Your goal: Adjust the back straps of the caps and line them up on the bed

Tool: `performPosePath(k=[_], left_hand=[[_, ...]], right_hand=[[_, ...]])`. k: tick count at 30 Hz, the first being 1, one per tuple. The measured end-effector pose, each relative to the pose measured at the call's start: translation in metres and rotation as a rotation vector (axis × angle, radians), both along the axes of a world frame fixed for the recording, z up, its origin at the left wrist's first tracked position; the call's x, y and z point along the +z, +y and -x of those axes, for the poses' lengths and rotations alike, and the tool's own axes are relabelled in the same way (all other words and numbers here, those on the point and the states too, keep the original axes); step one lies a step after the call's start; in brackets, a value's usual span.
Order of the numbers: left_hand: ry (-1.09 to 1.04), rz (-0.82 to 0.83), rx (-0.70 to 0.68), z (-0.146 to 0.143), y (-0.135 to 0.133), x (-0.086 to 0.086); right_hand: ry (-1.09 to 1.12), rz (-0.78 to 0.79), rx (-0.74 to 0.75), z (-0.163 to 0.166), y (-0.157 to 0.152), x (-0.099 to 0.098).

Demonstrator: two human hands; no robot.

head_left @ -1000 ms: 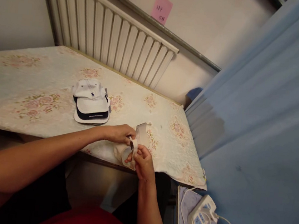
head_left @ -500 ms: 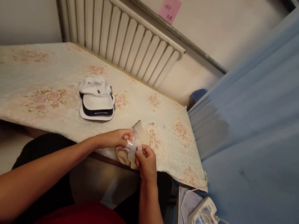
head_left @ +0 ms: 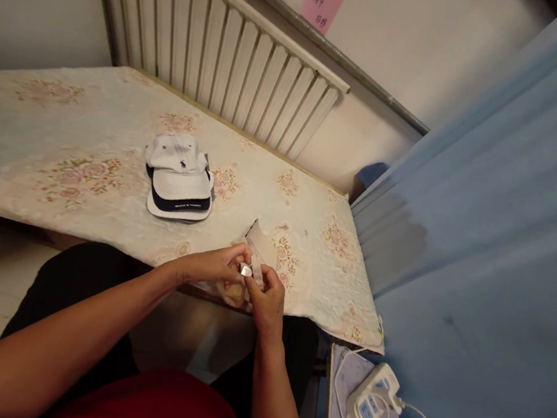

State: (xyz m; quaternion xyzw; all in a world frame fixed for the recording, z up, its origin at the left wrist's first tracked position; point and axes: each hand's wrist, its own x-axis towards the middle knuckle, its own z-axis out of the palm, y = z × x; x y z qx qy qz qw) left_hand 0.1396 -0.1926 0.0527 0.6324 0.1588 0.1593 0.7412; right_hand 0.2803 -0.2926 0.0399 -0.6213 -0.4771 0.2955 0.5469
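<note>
At the near edge of the bed, both my hands are closed on a beige cap point(head_left: 234, 295), partly hidden by my fingers. My left hand point(head_left: 222, 263) pinches the cap's strap beside a small shiny metal buckle point(head_left: 246, 270). From the other side, my right hand point(head_left: 268, 303) grips the strap with thumb and fingers close to that buckle. A pale, stiff-looking part of the cap point(head_left: 256, 237) sticks up beyond my fingers. Further left lies a stack of caps point(head_left: 181, 184), a white one with a small dark emblem on top and a dark-and-white brim beneath.
A flowered cover point(head_left: 92, 121) lies over the bed. Behind it are a white slatted radiator point(head_left: 235, 56) and a pink note point(head_left: 323, 3) on the wall. A blue curtain point(head_left: 479, 259) hangs at right. A power strip point(head_left: 372, 397) with white cables rests on a small stand.
My hands have drawn closer together around the buckle, and the strap between them is less spread out. The buckle has turned. The view has shifted slightly; the stacked caps stay put.
</note>
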Motion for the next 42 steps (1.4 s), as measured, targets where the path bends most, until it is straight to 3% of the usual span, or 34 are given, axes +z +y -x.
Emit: performPosePath(k=[8, 13, 26, 42], left_hand=[[0.053, -0.101, 0.089, -0.004, -0.001, -0.007], [-0.001, -0.077, 0.092, -0.004, 0.002, -0.012], [-0.083, 0.066, 0.049, 0.003, 0.003, -0.020], [-0.130, 0.142, 0.025, 0.005, 0.006, -0.023]], right_hand=[[0.202, 0.069, 0.097, -0.007, 0.001, -0.002], [0.362, 0.072, 0.142, -0.019, 0.001, 0.002], [0.427, 0.220, 0.370, -0.040, 0.002, -0.004], [0.402, 0.267, 0.422, -0.042, 0.003, -0.003]])
